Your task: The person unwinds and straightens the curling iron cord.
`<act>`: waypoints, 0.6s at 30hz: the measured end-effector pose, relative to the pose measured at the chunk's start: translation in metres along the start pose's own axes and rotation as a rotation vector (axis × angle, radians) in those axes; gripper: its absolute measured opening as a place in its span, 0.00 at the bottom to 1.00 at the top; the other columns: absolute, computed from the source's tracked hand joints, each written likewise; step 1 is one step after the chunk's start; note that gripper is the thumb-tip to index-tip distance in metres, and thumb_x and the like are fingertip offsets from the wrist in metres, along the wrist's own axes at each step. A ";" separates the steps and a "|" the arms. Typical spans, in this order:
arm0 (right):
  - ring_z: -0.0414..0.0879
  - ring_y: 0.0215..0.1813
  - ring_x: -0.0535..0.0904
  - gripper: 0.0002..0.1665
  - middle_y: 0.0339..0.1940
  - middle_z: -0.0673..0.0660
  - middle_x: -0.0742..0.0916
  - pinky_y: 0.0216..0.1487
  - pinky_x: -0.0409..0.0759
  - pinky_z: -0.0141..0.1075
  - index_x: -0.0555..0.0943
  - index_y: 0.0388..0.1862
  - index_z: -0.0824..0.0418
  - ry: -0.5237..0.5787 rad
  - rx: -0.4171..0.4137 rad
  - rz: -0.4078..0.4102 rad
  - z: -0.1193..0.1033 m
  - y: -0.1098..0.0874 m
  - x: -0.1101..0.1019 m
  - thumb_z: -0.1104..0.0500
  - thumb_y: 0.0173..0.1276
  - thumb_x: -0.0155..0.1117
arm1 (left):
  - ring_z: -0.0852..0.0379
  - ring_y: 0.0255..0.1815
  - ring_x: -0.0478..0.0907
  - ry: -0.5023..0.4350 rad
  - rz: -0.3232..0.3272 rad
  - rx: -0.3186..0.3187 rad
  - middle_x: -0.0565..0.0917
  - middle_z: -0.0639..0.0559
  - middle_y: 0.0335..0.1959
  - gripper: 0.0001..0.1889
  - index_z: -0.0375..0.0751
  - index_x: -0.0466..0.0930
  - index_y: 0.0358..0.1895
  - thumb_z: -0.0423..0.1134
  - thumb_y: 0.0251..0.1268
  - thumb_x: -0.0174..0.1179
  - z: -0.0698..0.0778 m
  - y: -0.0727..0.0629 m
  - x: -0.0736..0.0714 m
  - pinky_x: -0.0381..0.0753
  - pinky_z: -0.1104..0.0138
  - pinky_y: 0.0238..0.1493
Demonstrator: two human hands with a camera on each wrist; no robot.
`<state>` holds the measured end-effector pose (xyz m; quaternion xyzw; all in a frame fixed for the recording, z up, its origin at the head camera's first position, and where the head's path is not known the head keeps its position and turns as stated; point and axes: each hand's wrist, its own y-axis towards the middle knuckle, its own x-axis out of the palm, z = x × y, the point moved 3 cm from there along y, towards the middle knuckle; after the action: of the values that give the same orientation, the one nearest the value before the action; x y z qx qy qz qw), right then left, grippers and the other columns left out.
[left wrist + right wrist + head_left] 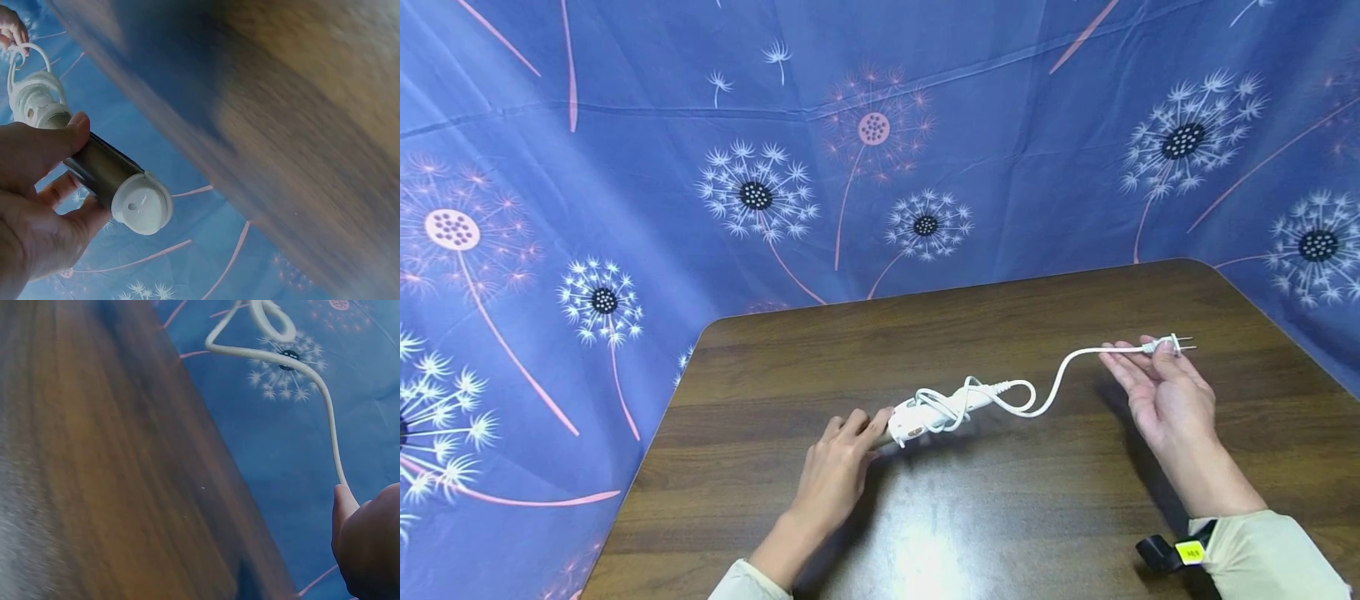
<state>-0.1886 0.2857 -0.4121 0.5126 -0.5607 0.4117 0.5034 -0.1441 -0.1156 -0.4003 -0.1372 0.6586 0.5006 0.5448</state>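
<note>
A curling iron (pixel 912 422) with a white handle hangs over the table, its white cord (pixel 1067 367) looped around the handle. My left hand (pixel 837 469) grips its brown barrel (pixel 103 165), thumb on one side and fingers on the other in the left wrist view. The barrel ends in a round white cap (pixel 145 206). Off to the right, my right hand (pixel 1176 410) pinches the two-pin plug (pixel 1163 343) under its thumb, palm up. A loose length of cord runs between the plug and the handle. In the right wrist view the plug is hidden.
Beneath both hands is a dark wooden table (pixel 1022 492) with rounded far corners. Behind it hangs a blue cloth (pixel 1015 208) printed with dandelions. A black strap with a yellow label (pixel 1189 552) sits at the right wrist.
</note>
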 end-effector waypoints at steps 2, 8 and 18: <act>0.78 0.47 0.77 0.14 0.38 0.84 0.75 0.51 0.75 0.62 0.66 0.50 0.75 0.014 -0.011 -0.001 -0.004 0.001 0.003 0.64 0.75 0.43 | 0.53 0.33 0.75 0.014 0.000 0.005 0.77 0.56 0.39 0.35 0.53 0.76 0.62 0.32 0.44 0.74 -0.001 -0.001 0.000 0.76 0.65 0.18; 0.79 0.48 0.76 0.14 0.37 0.84 0.74 0.50 0.75 0.64 0.66 0.50 0.74 0.067 -0.035 -0.002 -0.015 0.005 0.009 0.64 0.73 0.46 | 0.51 0.34 0.76 0.072 -0.002 0.014 0.77 0.55 0.38 0.33 0.53 0.76 0.61 0.34 0.45 0.73 -0.006 -0.003 0.000 0.74 0.66 0.15; 0.79 0.47 0.76 0.14 0.34 0.85 0.74 0.49 0.75 0.65 0.67 0.49 0.75 0.094 -0.074 -0.001 -0.027 0.004 0.011 0.64 0.71 0.49 | 0.50 0.35 0.76 0.128 -0.021 -0.039 0.77 0.55 0.38 0.34 0.54 0.76 0.61 0.32 0.44 0.73 -0.012 -0.003 -0.002 0.70 0.67 0.12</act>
<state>-0.1882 0.3111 -0.3966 0.4739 -0.5510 0.4141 0.5481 -0.1480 -0.1273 -0.4014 -0.1866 0.6806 0.4978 0.5041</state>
